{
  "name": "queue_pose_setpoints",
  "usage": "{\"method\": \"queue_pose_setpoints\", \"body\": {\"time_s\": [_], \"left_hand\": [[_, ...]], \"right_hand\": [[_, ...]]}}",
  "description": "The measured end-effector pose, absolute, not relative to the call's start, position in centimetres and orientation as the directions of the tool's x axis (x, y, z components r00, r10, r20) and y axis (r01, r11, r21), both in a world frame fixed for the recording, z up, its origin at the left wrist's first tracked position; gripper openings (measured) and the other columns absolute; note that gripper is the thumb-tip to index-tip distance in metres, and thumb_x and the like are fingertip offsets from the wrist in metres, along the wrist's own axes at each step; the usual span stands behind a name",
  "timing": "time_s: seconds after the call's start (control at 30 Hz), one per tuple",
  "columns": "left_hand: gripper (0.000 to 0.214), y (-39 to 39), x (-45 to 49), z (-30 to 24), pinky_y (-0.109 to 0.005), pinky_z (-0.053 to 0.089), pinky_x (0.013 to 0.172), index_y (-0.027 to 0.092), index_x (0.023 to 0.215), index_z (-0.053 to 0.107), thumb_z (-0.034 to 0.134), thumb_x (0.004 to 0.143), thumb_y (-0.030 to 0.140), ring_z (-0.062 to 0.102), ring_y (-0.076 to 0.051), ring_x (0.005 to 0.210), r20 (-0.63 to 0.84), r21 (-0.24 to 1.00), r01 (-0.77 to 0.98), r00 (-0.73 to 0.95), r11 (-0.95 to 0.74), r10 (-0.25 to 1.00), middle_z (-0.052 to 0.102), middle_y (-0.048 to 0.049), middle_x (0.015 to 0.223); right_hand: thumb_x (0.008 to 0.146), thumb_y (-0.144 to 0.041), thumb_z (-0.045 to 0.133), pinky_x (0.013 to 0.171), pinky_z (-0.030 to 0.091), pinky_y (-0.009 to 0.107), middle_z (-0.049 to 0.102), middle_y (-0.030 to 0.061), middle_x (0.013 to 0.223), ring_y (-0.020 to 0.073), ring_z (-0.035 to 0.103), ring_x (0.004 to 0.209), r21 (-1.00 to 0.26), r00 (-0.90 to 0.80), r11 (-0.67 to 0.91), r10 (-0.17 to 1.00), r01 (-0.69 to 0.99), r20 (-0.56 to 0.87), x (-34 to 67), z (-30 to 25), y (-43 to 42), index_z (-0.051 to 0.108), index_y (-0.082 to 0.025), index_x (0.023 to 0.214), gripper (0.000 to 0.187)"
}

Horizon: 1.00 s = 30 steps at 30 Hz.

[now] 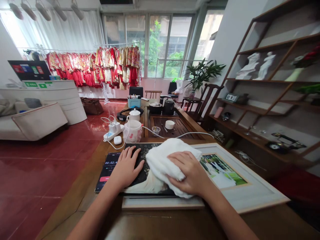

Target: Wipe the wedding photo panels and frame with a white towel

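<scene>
Under my hands lies a dark photo panel (143, 186) with a pale dress in its picture. My left hand (127, 168) rests on its left part, fingers spread out flat. A bunched white towel (162, 156) covers the right part of the panel, and my right hand (187, 173) grips it with bent fingers. To the right, partly under the towel, is a white-framed wedding photo (223, 170). Another pale frame edge (162, 203) shows beneath the panel's near side. A phone (106, 168) with a running timer lies beside my left hand, partly behind my wrist.
Beyond the panel stand a pink-white mug (133, 130), a lidded white cup (134, 115), a power strip (113, 131), an earbud case (117, 140) and a small clear cup (156, 130). A white cable (192, 133) crosses the tea tray (178, 123). Shelves (262, 106) line the right side.
</scene>
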<state>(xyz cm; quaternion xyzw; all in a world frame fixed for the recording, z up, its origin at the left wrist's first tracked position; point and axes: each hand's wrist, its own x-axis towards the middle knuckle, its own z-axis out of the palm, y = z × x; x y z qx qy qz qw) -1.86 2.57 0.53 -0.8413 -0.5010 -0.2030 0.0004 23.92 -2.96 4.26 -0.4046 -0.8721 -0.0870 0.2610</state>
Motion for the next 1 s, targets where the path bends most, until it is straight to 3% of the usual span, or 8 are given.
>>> {"method": "queue_pose_setpoints", "body": {"time_s": [0.13, 0.3, 0.37, 0.57, 0.77, 1.0], "left_hand": [[0.049, 2.6, -1.9, 0.5, -0.047, 0.028, 0.11, 0.021, 0.137, 0.041, 0.039, 0.094, 0.045, 0.032, -0.029, 0.133, 0.316, 0.207, 0.851, 0.409, -0.483, 0.856, 0.04, -0.0094, 0.142], [0.048, 2.7, -1.9, 0.3, -0.047, 0.028, 0.109, 0.022, 0.135, 0.043, 0.038, 0.094, 0.046, 0.033, -0.028, 0.132, 0.356, 0.211, 0.836, 0.418, -0.507, 0.836, 0.042, -0.0088, 0.14], [0.047, 2.7, -1.9, 0.3, -0.048, 0.028, 0.109, 0.022, 0.135, 0.043, 0.038, 0.095, 0.046, 0.033, -0.028, 0.132, 0.36, 0.216, 0.833, 0.417, -0.509, 0.835, 0.042, -0.0092, 0.14], [0.047, 2.5, -1.8, 0.6, -0.048, 0.027, 0.11, 0.022, 0.135, 0.044, 0.04, 0.094, 0.044, 0.033, -0.028, 0.133, 0.324, 0.237, 0.842, 0.402, -0.485, 0.856, 0.042, -0.0094, 0.141], [0.047, 2.5, -1.8, 0.6, -0.048, 0.027, 0.11, 0.022, 0.135, 0.043, 0.038, 0.094, 0.045, 0.033, -0.028, 0.132, 0.343, 0.221, 0.836, 0.415, -0.502, 0.843, 0.041, -0.0091, 0.141], [0.048, 2.5, -1.9, 0.7, -0.048, 0.028, 0.11, 0.02, 0.137, 0.042, 0.039, 0.095, 0.043, 0.032, -0.029, 0.133, 0.31, 0.208, 0.849, 0.413, -0.485, 0.856, 0.04, -0.0101, 0.142]], "right_hand": [[0.073, -0.038, 0.064, 0.093, 0.035, 0.043, 0.063, 0.0095, 0.114, 0.0255, 0.057, 0.104, -0.094, -0.69, 0.807, 0.553, 0.584, 0.467, 24.1, 4.8, -3.4, 0.056, -0.02, 0.114, 0.046], [0.077, -0.036, 0.063, 0.091, 0.035, 0.045, 0.064, 0.0126, 0.111, 0.0286, 0.056, 0.103, -0.044, -0.46, 0.572, 0.7, 0.819, 0.547, 24.3, 4.0, -2.8, 0.058, -0.017, 0.112, 0.041], [0.077, -0.036, 0.062, 0.091, 0.035, 0.046, 0.064, 0.013, 0.111, 0.0294, 0.056, 0.103, -0.046, -0.428, 0.537, 0.718, 0.842, 0.549, 24.3, 4.0, -2.7, 0.058, -0.016, 0.111, 0.039], [0.075, -0.032, 0.064, 0.097, 0.034, 0.042, 0.063, 0.0077, 0.115, 0.0238, 0.057, 0.106, -0.162, -0.705, 0.822, 0.556, 0.546, 0.44, 24.2, 5.1, -3.3, 0.056, -0.022, 0.115, 0.043], [0.077, -0.031, 0.063, 0.089, 0.036, 0.046, 0.064, 0.0133, 0.111, 0.0293, 0.056, 0.102, -0.09, -0.49, 0.632, 0.675, 0.77, 0.551, 24.1, 4.2, -2.8, 0.057, -0.018, 0.113, 0.039], [0.075, -0.037, 0.067, 0.094, 0.036, 0.043, 0.064, 0.0086, 0.113, 0.0251, 0.056, 0.105, -0.18, -0.67, 0.801, 0.582, 0.571, 0.461, 24.3, 4.8, -3.0, 0.057, -0.021, 0.113, 0.042]]}}
